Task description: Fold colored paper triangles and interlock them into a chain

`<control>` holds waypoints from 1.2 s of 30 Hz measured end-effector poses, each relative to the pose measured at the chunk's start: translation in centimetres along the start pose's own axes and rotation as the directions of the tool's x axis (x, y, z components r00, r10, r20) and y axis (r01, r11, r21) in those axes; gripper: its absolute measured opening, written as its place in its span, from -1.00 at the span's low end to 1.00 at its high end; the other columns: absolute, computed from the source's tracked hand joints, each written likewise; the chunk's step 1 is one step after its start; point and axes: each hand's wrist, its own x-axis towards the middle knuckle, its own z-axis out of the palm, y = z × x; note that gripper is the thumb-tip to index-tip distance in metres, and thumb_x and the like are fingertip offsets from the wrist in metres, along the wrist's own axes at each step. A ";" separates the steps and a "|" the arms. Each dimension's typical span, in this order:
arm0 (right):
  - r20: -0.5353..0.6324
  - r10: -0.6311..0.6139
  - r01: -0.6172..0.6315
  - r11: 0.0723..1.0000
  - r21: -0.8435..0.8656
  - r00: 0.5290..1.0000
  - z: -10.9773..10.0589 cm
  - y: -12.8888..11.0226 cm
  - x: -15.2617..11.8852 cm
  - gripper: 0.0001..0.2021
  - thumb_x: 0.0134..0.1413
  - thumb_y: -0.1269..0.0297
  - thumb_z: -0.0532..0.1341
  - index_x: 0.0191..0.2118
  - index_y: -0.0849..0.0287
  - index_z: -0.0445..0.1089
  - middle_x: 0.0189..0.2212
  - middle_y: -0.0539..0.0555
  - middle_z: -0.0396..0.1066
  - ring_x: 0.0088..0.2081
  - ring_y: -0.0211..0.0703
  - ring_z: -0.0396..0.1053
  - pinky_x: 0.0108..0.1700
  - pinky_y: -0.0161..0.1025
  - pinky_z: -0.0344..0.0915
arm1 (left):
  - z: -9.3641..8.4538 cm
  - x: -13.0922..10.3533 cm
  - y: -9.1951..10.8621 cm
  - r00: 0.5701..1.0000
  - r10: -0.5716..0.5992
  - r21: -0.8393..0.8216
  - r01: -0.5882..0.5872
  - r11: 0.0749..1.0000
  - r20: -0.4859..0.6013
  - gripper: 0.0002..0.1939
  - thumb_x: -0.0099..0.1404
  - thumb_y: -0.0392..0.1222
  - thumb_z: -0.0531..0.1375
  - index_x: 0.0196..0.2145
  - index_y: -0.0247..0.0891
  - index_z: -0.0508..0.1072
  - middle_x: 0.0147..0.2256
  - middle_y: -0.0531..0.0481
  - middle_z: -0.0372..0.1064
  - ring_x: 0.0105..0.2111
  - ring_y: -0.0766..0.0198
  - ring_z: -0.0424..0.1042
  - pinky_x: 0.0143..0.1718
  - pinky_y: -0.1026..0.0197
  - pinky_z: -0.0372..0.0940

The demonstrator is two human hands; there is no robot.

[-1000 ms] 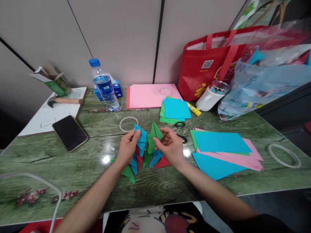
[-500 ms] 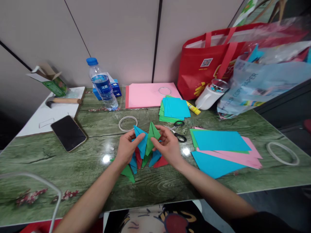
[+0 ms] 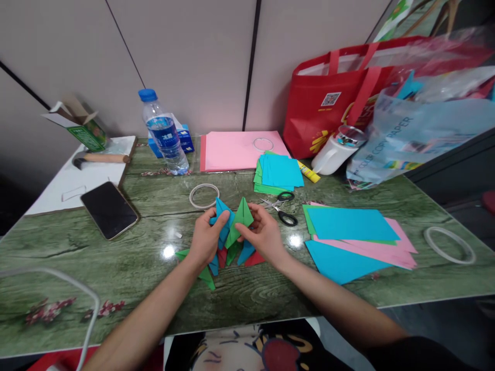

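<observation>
My left hand (image 3: 209, 234) is closed on a folded blue paper piece (image 3: 224, 234), its thumb lying along the front. A folded green paper piece (image 3: 240, 221) is pinched in my right hand (image 3: 266, 234), pointed end up. The two pieces touch side by side, and how they join is hidden. Under my hands lie more folded pieces: a red one (image 3: 254, 259), a blue one (image 3: 246, 252) and a green one (image 3: 204, 278) by my left wrist. Scissors (image 3: 284, 208) with black handles lie beyond my right hand, blades apart.
Right of my hands lie blue sheets (image 3: 351, 224) over pink and green ones. Behind are small paper squares (image 3: 280, 170), a pink stack (image 3: 232, 149), a water bottle (image 3: 166, 136), a white mug (image 3: 334, 152) and a red bag (image 3: 309, 113). A phone (image 3: 109, 210) and hammer (image 3: 102, 158) lie left.
The blue and green pieces have come slightly closer together. My right hand has shifted a little left with the green piece, showing more of the scissors.
</observation>
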 end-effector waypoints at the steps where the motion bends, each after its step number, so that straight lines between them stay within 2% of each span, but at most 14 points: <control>1: 0.005 -0.003 0.003 1.000 -0.020 1.000 -0.1 0.0 0.0 -0.61 -0.12 0.22 0.31 -0.12 0.09 0.24 -0.37 -0.01 0.37 -0.47 -0.22 0.38 -0.51 -0.25 0.49 | 0.1 -0.1 0.2 1.000 -0.019 -0.020 0.019 1.000 0.008 -0.66 -0.04 0.00 0.36 -0.44 -0.32 0.44 -0.56 0.13 0.31 -0.57 0.45 0.22 -0.52 0.40 0.17; 6: 0.049 0.008 -0.007 1.000 -0.028 0.999 -0.4 -0.1 0.2 -0.69 -0.11 0.20 0.31 -0.22 0.11 0.27 -0.42 -0.04 0.38 -0.48 -0.22 0.39 -0.48 -0.23 0.48 | 0.6 -0.4 1.0 0.995 -0.097 -0.097 0.098 0.990 0.016 -0.60 -0.17 -0.03 0.42 -0.44 -0.34 0.43 -0.55 0.13 0.33 -0.57 0.46 0.22 -0.51 0.39 0.20; 12: 0.039 0.072 -0.072 0.997 0.002 0.997 -0.1 -0.5 0.3 -0.63 -0.20 0.16 0.36 -0.26 0.10 0.24 -0.46 -0.06 0.41 -0.51 -0.21 0.39 -0.50 -0.21 0.47 | 0.8 -0.4 0.8 0.992 -0.111 -0.149 0.102 0.984 -0.053 -0.58 -0.25 -0.04 0.44 -0.48 -0.33 0.41 -0.58 0.14 0.32 -0.60 0.46 0.22 -0.54 0.39 0.18; 15: 0.012 0.085 -0.085 0.996 0.004 0.996 -0.1 -0.6 0.3 -0.61 -0.24 0.13 0.38 -0.29 0.11 0.23 -0.50 -0.08 0.40 -0.54 -0.23 0.38 -0.52 -0.23 0.47 | 0.6 -0.3 0.6 0.994 -0.095 -0.096 0.089 0.991 -0.052 -0.61 -0.21 -0.04 0.42 -0.48 -0.33 0.42 -0.58 0.15 0.32 -0.60 0.46 0.21 -0.55 0.40 0.15; 19: -0.011 0.071 -0.071 0.997 0.002 0.997 0.0 -0.6 0.3 -0.63 -0.23 0.11 0.37 -0.32 0.11 0.24 -0.51 -0.09 0.37 -0.56 -0.26 0.35 -0.54 -0.24 0.46 | 0.2 -0.2 0.2 0.997 -0.078 -0.012 0.078 0.997 0.003 -0.63 -0.10 0.00 0.39 -0.47 -0.33 0.42 -0.59 0.16 0.28 -0.60 0.46 0.18 -0.56 0.39 0.12; 26: -0.004 0.095 -0.095 0.995 0.021 0.995 0.0 -0.7 0.3 -0.59 -0.30 0.19 0.41 -0.31 0.11 0.24 -0.51 -0.08 0.38 -0.52 -0.20 0.39 -0.50 -0.19 0.48 | 0.8 -0.5 0.3 0.996 -0.086 -0.148 0.086 0.985 0.010 -0.60 -0.13 0.01 0.40 -0.47 -0.32 0.38 -0.54 0.14 0.31 -0.53 0.44 0.22 -0.43 0.38 0.20; 36: 0.043 0.052 -0.048 0.995 -0.091 0.998 -0.5 -1.0 0.5 -0.72 -0.23 0.23 0.37 -0.43 0.13 0.25 -0.59 -0.11 0.29 -0.59 -0.24 0.32 -0.58 -0.27 0.35 | 0.5 -0.4 0.2 0.995 -0.089 -0.110 0.094 0.989 0.048 -0.64 -0.09 -0.05 0.39 -0.45 -0.33 0.39 -0.56 0.15 0.30 -0.54 0.45 0.21 -0.47 0.37 0.16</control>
